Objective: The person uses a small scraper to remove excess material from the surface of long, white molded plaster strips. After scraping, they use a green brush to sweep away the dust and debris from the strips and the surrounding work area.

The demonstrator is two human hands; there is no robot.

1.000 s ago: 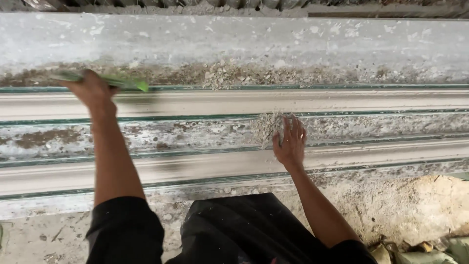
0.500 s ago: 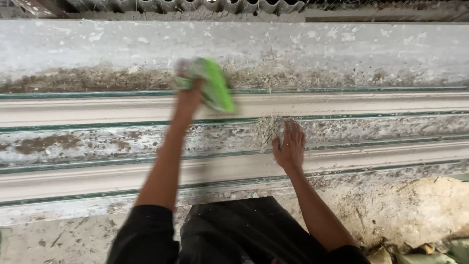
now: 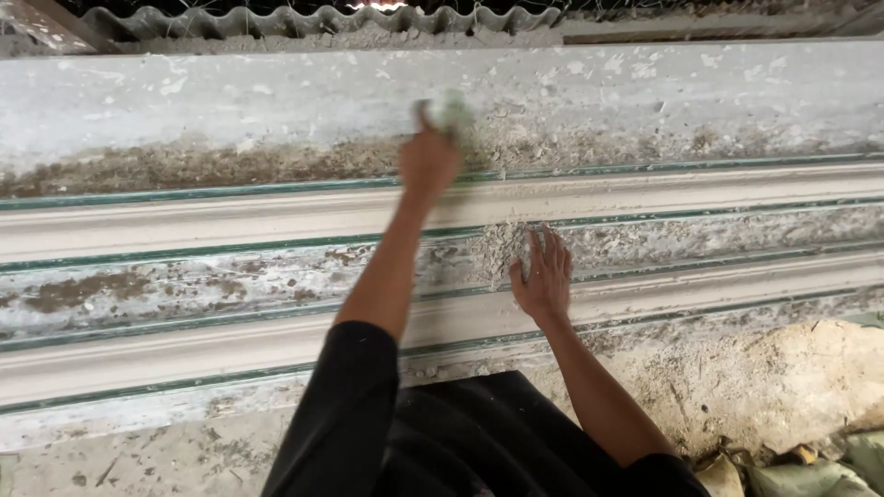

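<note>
Head view: looking down on long pale plaster mouldings (image 3: 230, 216) lying side by side, each running left to right across the frame, with green-edged strips between them.
Left hand: the left hand (image 3: 428, 164) is stretched well forward, fist wrapped around a pale green brush (image 3: 451, 112) — blurred, so only its colour and rough shape can be made out.
Brush position: it sits at the far side of the upper moulding, against the crumbly grey debris band (image 3: 599, 143) along the base of the whitewashed slab (image 3: 230, 92).
Right hand: the right hand (image 3: 543, 276) lies flat, fingers spread and holding nothing, pressed on the rough strip between the two mouldings, touching a small heap of grey crumbs (image 3: 502, 244).
Key relation: the brush is up and to the left of the flat hand, and the mouldings' long axis runs crosswise to both arms.
Nearer hand: the right hand is closer to the body; the left reaches across the upper moulding.
Surroundings: corrugated sheet (image 3: 322, 20) along the top edge, sandy ground (image 3: 783, 387) lower right.
</note>
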